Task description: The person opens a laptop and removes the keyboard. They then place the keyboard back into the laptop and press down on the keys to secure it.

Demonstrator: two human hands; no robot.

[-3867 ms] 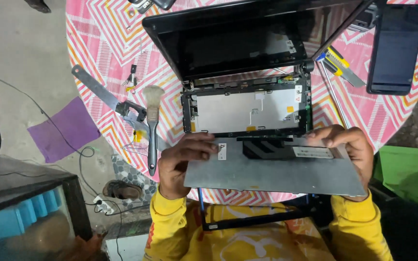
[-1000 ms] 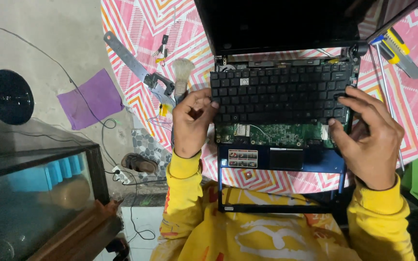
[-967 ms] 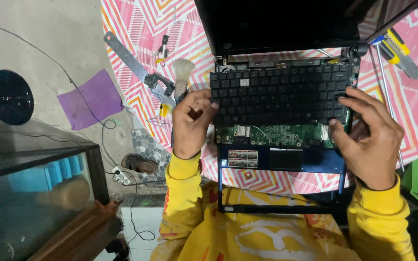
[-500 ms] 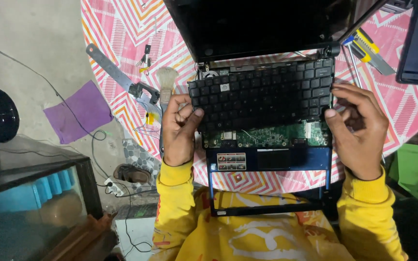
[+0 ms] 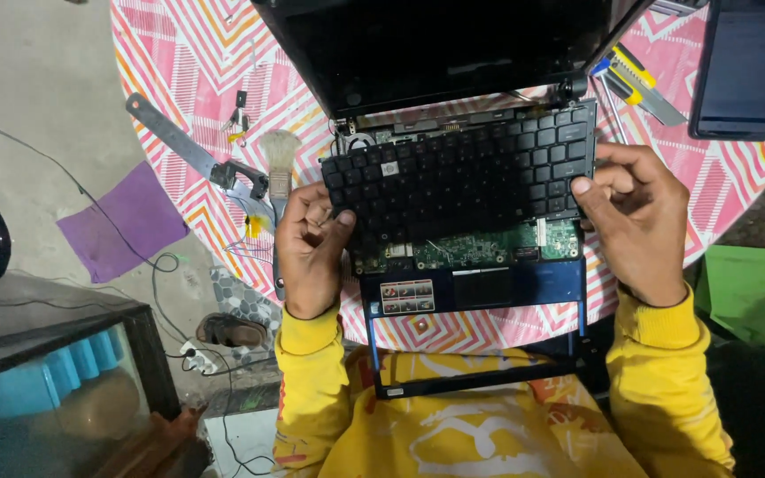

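Both hands grasp the black keyboard (image 5: 462, 173) over the opened laptop (image 5: 471, 265): left hand (image 5: 310, 252) pinches its left edge w/ thumb & fingers, right hand (image 5: 635, 217) grips the right edge. Green circuit board (image 5: 489, 248) shows below. Brush (image 5: 278, 168) just beside left hand; screwdrivers (image 5: 626, 80) & dark tablet (image 5: 741, 66) on pink zigzag surface (image 5: 179, 71).

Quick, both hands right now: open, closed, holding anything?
Left hand: closed on the left edge of the black rectangular laptop keyboard.
Right hand: gripping the keyboard's right edge, thumb on top.
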